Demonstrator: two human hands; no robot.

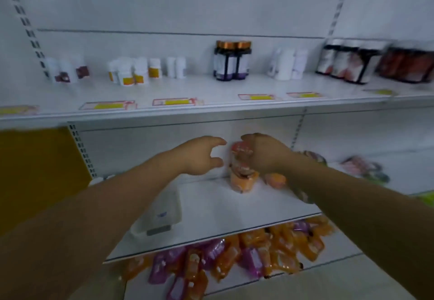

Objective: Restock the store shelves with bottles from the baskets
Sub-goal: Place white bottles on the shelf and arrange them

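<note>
An orange pouch-like bottle (pixel 242 170) stands upright at the back of the middle shelf (pixel 211 208). My right hand (pixel 265 154) is wrapped around its upper right side. My left hand (pixel 202 156) hovers just left of it, fingers apart and curved, not touching. A second orange pouch (pixel 274 180) lies behind my right wrist. The picture is blurred and no basket is in view.
The upper shelf (pixel 211 102) holds white bottles (pixel 131 72), two dark jars with copper lids (pixel 231 61) and dark jars (pixel 347 65) at the right. A white scale-like device (pixel 159 217) sits front left. Several orange and purple pouches (pixel 234 257) lie below.
</note>
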